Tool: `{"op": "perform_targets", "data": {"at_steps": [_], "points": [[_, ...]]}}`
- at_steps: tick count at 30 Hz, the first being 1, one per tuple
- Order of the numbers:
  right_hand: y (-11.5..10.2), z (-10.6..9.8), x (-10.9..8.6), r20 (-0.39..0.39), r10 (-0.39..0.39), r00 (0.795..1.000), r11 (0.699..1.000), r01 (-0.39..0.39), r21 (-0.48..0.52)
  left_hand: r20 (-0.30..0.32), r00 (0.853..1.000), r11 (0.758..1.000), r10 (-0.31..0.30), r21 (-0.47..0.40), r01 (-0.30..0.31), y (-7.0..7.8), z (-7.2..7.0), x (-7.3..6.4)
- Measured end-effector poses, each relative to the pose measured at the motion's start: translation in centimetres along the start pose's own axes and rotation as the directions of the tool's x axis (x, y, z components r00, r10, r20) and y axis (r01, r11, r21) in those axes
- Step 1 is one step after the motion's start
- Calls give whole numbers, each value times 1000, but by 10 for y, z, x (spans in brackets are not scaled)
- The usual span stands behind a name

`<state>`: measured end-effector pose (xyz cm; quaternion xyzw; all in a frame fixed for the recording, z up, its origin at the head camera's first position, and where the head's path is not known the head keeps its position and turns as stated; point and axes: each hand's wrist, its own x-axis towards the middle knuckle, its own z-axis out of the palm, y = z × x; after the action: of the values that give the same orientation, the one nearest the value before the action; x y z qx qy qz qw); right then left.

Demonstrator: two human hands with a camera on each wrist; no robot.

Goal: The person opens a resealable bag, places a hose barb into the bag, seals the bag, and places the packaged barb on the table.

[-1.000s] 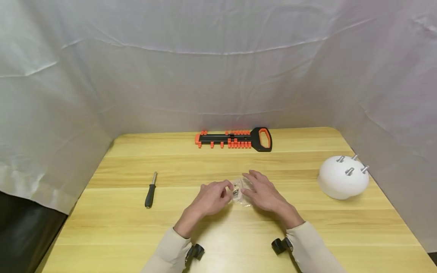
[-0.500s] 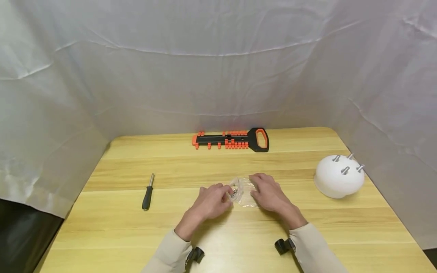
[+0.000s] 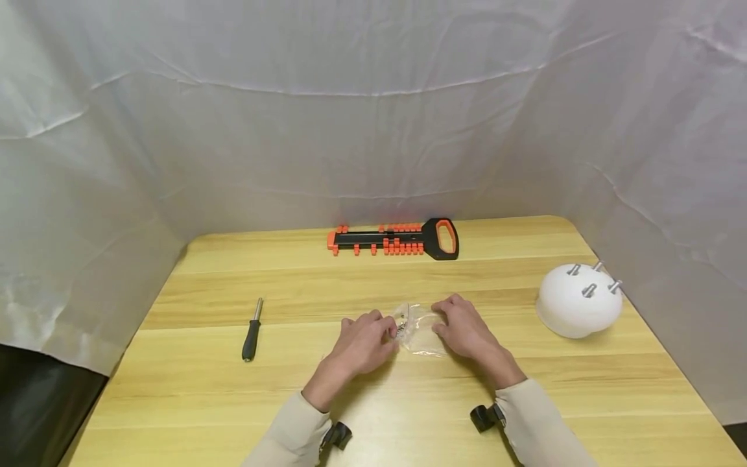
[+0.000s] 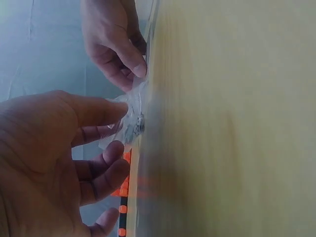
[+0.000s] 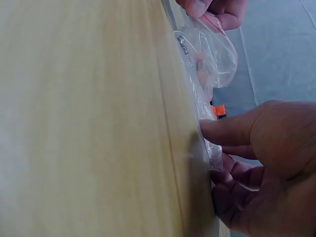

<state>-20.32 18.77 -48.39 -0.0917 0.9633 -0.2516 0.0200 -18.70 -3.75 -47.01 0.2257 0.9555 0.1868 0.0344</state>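
Observation:
A clear plastic zip bag (image 3: 425, 332) lies low over the wooden table between both hands, with small metal pieces (image 4: 138, 125) gathered toward its left part; they look like screws, but are too small to be sure. My left hand (image 3: 363, 344) pinches the bag's left end between thumb and fingers. A red strip (image 5: 213, 22) runs along the bag near those fingers in the right wrist view. At the opposite end, my right hand (image 3: 469, 332) holds the bag's edge between thumb and fingertips, its other fingers loosely bent.
A black-handled screwdriver-like tool (image 3: 251, 338) lies on the left of the table (image 3: 192, 402). Along the back rests a black and orange rack (image 3: 379, 239) with a loop handle. A white rounded object (image 3: 574, 310) with several metal posts stands at right. Grey cloth (image 3: 373, 143) encloses the table.
My right hand has shifted a little to the right, and the bag is now more stretched out between the hands. My left hand has stayed almost in place at its end.

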Motion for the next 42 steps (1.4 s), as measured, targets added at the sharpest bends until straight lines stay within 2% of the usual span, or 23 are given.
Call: {"op": "perform_targets", "data": {"at_steps": [5,9,15,21,25,32,38,42], "points": [[0,0,2,8,24,1000,1000,-24,17,-30,999,1000,11,-18,-11,-2,0,0],[0,0,3,24,44,999,998,-45,42,-80,997,999,1,-48,-5,-5,-1,1],[-5,-2,4,40,39,998,997,-41,58,-158,987,997,-9,-74,-3,-12,-2,6],[-13,-5,1,72,21,997,996,-27,85,-220,975,995,14,-88,-34,-18,-4,9],[-16,-4,-1,118,16,993,991,-31,131,-216,976,993,30,-102,-53,-21,-5,10],[-17,2,-4,189,49,981,970,-92,225,-225,973,994,59,-77,-78,-29,-7,14],[-21,1,-8,250,67,966,942,-144,302,-207,977,994,51,-84,-70,-31,-13,20],[-23,3,-10,256,61,965,924,-152,352,-193,981,992,33,-113,-55,-32,-17,24]]}}
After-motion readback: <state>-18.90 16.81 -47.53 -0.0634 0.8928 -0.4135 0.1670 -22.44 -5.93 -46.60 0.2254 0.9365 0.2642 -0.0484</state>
